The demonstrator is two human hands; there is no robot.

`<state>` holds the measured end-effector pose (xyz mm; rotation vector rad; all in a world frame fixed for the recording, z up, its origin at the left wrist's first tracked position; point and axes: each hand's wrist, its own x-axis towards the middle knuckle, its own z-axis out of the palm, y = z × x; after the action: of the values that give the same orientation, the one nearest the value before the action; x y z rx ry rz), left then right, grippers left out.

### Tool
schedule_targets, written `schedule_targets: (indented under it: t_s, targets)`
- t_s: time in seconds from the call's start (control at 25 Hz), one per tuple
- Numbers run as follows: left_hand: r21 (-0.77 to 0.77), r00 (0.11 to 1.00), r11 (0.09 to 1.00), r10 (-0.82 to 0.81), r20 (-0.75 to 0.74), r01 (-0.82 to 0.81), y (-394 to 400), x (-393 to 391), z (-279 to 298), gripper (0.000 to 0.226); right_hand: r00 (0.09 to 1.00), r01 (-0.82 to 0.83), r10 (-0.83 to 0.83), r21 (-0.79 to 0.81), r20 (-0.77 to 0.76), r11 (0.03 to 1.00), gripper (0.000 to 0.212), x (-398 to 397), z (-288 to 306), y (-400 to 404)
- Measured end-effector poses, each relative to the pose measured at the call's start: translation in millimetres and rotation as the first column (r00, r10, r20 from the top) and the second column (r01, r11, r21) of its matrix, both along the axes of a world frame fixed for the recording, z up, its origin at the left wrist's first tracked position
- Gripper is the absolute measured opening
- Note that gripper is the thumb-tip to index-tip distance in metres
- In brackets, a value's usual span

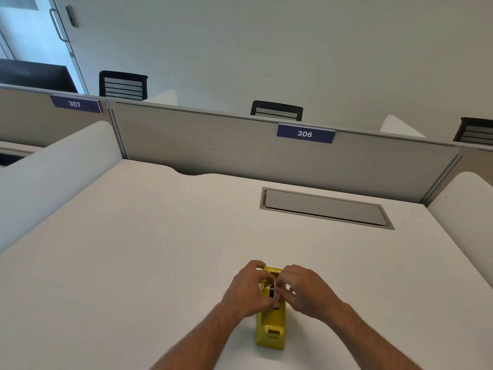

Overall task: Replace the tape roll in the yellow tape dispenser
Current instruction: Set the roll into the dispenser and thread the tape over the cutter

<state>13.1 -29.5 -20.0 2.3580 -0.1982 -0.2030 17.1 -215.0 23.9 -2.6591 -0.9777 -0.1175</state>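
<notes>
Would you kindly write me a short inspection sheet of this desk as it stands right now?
Surface: white desk, with a closed grey hatch set into it near the far edge.
Job's things: yellow tape dispenser stands on the desk near the front edge; a dark hub shows in its cradle. No spare roll seen.
Clutter: nothing seen.
Hands: left hand and right hand both on the dispenser's far half, fingers at the hub; exact grip hidden.
Cables: nothing seen.
Surroundings: grey partition labelled 306; black chairs beyond.
</notes>
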Motion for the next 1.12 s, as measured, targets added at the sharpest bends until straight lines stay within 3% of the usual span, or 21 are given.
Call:
schedule_targets:
  t_s: [1.12]
  targets:
    - [0.01,1.0,1.0,-0.003,-0.008,0.003,2,0,-2,0.068,0.983,0.113,-0.103,-0.063,0.154,0.992,0.016,11,5,8]
